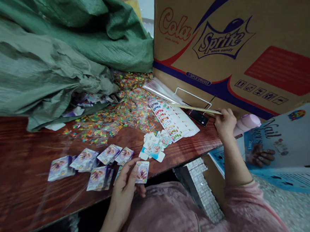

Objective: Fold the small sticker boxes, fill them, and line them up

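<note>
At the table's front edge, my left hand (125,184) pinches a small printed card packet (142,172) with a hand picture on it. My right hand (225,123), out to the right, has its fingers closed on the end of a long thin pale-yellow strip (198,108); what the strip is I cannot tell. Under the strip lies a sheet of coloured nail stickers (174,121). Several similar card packets (85,159) rest in small piles left of my left hand. Just beyond it is a loose heap of white-and-blue cards (154,146).
Small clear bags of bright candy-like bits (118,110) spread across the wooden table (16,156). Green sacks (70,36) bulge at the back left. A large cardboard carton (216,35) stands behind. A phone (197,117), a pink bottle (247,123) and an open printed box (291,146) are right.
</note>
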`<state>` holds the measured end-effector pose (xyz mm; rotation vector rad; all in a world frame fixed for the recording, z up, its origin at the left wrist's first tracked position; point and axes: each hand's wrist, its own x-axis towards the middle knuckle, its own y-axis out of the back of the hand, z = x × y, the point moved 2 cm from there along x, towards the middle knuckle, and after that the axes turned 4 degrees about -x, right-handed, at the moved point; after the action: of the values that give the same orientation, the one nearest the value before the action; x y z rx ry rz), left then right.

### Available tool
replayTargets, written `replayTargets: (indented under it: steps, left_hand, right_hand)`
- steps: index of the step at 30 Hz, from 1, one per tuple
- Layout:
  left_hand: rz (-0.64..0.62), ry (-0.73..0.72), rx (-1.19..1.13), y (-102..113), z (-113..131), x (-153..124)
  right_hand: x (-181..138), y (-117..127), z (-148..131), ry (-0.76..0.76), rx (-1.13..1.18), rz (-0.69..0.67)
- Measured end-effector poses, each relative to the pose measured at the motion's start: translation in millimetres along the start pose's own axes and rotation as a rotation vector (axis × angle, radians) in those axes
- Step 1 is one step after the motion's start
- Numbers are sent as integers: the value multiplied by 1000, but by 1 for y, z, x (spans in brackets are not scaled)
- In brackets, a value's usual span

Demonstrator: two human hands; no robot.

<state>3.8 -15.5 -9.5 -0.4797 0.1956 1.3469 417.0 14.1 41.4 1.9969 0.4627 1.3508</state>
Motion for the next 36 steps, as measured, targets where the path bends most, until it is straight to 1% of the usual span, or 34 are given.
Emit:
replayTargets:
  steps: [12, 26, 36]
  left_hand:
    - [-6, 0, -6, 2, -4, 1]
    - [-3, 23, -32, 1, -3, -2]
    - [-7, 16, -42, 1, -2, -2]
  right_hand:
    - [0, 0, -1, 9, -21, 1]
    - [1, 2, -3, 20, -26, 0]
    - [-6, 3, -2, -18, -16, -54]
